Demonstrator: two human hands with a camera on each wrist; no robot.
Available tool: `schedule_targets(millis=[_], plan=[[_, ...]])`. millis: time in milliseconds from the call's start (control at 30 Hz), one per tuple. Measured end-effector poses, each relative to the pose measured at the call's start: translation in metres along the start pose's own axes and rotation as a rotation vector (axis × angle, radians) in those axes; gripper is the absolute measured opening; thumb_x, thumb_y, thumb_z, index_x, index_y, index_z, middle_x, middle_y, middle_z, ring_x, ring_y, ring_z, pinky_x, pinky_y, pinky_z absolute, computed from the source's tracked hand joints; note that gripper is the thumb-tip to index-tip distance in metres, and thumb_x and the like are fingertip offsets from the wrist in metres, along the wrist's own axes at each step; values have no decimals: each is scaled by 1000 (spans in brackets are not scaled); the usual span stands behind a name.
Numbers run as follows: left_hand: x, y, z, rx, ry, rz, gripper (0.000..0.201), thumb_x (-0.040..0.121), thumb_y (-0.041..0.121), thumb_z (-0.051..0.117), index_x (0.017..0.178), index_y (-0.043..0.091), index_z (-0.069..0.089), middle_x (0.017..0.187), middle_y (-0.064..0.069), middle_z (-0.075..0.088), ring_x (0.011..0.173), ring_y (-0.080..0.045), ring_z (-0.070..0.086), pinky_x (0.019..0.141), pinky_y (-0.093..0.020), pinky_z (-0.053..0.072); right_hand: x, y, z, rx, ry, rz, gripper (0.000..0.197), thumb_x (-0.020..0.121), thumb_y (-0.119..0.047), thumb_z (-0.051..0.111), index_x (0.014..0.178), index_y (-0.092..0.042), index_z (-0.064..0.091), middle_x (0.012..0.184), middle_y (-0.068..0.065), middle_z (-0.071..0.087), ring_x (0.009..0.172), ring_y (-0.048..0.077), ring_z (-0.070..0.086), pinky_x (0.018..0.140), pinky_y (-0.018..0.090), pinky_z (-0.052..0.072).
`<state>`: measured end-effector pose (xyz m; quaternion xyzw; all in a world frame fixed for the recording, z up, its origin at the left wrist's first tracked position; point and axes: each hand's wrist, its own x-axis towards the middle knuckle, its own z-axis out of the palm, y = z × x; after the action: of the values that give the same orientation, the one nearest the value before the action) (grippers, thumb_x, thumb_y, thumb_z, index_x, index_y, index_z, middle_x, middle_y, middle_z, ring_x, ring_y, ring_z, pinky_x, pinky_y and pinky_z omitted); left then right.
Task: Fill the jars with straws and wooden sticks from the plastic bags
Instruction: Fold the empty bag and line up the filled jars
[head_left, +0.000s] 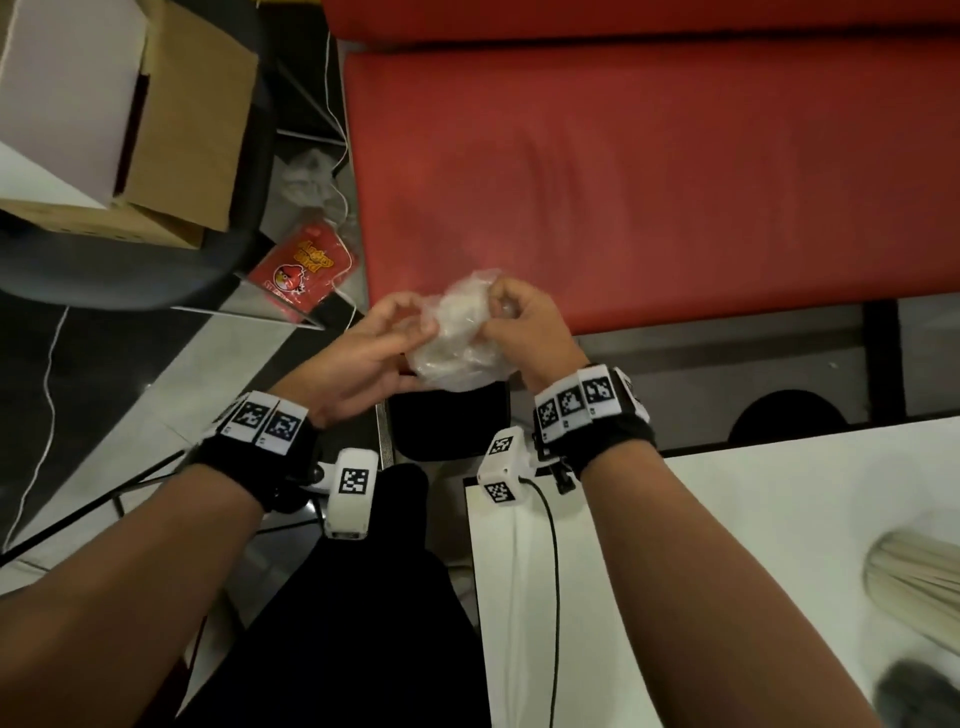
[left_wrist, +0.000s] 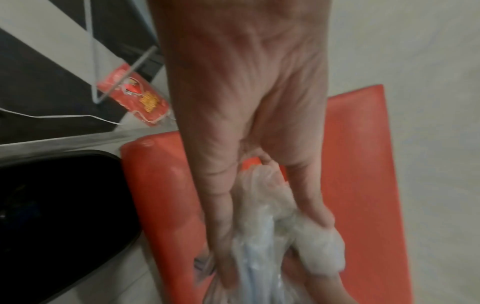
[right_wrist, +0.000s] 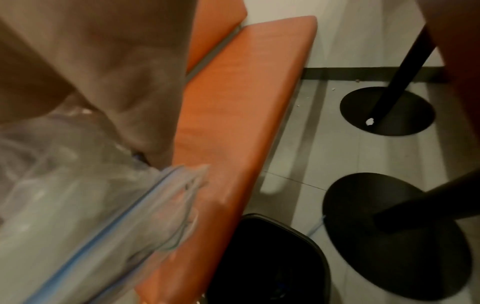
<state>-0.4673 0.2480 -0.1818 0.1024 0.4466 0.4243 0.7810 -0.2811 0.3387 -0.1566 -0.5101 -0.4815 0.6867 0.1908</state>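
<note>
Both hands hold a crumpled clear plastic bag (head_left: 460, 332) in the air, above a black bin (head_left: 449, 423) beside the red bench. My left hand (head_left: 384, 338) grips the wad from the left; my right hand (head_left: 511, 312) pinches it from the right. In the left wrist view the fingers (left_wrist: 221, 226) squeeze the bag (left_wrist: 262, 242), which has blue zip strips. The right wrist view shows the bag (right_wrist: 78, 205) with its blue zip edge below my palm. At the right edge of the white table (head_left: 753, 519) stands a jar of wooden sticks (head_left: 919, 571).
A red cushioned bench (head_left: 649, 182) fills the far side. A cardboard box (head_left: 156, 130) sits on a dark chair at the left. A red packet (head_left: 298, 267) and another clear bag (head_left: 306, 176) lie on the floor. Black table bases (right_wrist: 387, 111) stand on the tiles.
</note>
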Motion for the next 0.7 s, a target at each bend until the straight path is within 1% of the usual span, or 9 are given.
schedule_targets(millis=[67, 133, 200, 267, 333, 400, 533, 633, 700], plan=[[6, -16, -9, -28, 71, -5, 50, 81, 14, 74, 125, 29, 57, 127, -5, 65, 112, -29, 65, 84, -50, 56, 9, 14, 0, -95, -118, 71, 39, 71, 11, 69, 69, -20, 46, 66, -7, 61, 63, 1, 56, 61, 20, 49], [11, -30, -22, -4, 128, -43, 51, 77, 8, 77, 123, 24, 62, 123, -10, 67, 109, -29, 67, 80, -43, 58, 18, 26, -2, -216, -240, 187, 38, 80, 15, 67, 74, -18, 50, 70, -10, 57, 55, -7, 54, 52, 12, 46], [16, -44, -34, 61, 226, -97, 46, 72, 4, 78, 115, 17, 67, 120, -15, 68, 103, -26, 70, 77, -35, 59, 26, 37, -5, -351, -368, 332, 27, 88, 13, 62, 83, -13, 56, 79, -2, 55, 61, -1, 58, 52, 15, 46], [22, -58, -42, 110, 316, -118, 42, 72, 0, 77, 111, 13, 69, 118, -17, 68, 100, -25, 71, 77, -33, 59, 32, 48, -6, -407, -423, 497, 18, 93, 6, 58, 100, -11, 60, 90, 4, 56, 78, 13, 56, 68, 27, 52], [30, -71, -49, 118, 378, -115, 39, 76, -3, 75, 113, 9, 68, 115, -17, 70, 101, -26, 71, 78, -32, 60, 34, 59, -5, -340, -377, 681, 21, 97, -1, 56, 110, -18, 60, 107, 8, 57, 85, 19, 55, 75, 40, 54], [39, -82, -52, 168, 437, -116, 41, 77, -2, 76, 116, 5, 66, 111, -18, 71, 98, -28, 71, 74, -31, 59, 38, 69, -1, -250, -320, 780, 24, 99, -1, 53, 115, -18, 58, 117, 13, 54, 87, 25, 58, 69, 46, 56], [62, -102, -50, 438, 553, -110, 40, 75, 5, 81, 112, 8, 66, 104, -12, 70, 95, -23, 67, 84, -34, 55, 55, 95, 6, -282, -268, 892, 21, 97, -5, 50, 118, -3, 52, 106, 23, 64, 89, 40, 72, 77, 62, 59], [81, -116, -52, 692, 606, -139, 50, 76, 13, 82, 122, 7, 63, 115, -9, 65, 104, -21, 62, 94, -33, 50, 68, 119, 10, -251, -203, 928, 9, 96, -1, 46, 102, 1, 53, 95, 25, 67, 84, 36, 75, 76, 63, 59], [91, -125, -55, 801, 612, -151, 50, 80, 16, 78, 126, 10, 61, 124, -8, 61, 113, -23, 58, 99, -33, 46, 73, 137, 12, -217, -160, 963, 12, 97, 3, 45, 107, 4, 52, 94, 23, 60, 87, 36, 71, 81, 65, 57]])
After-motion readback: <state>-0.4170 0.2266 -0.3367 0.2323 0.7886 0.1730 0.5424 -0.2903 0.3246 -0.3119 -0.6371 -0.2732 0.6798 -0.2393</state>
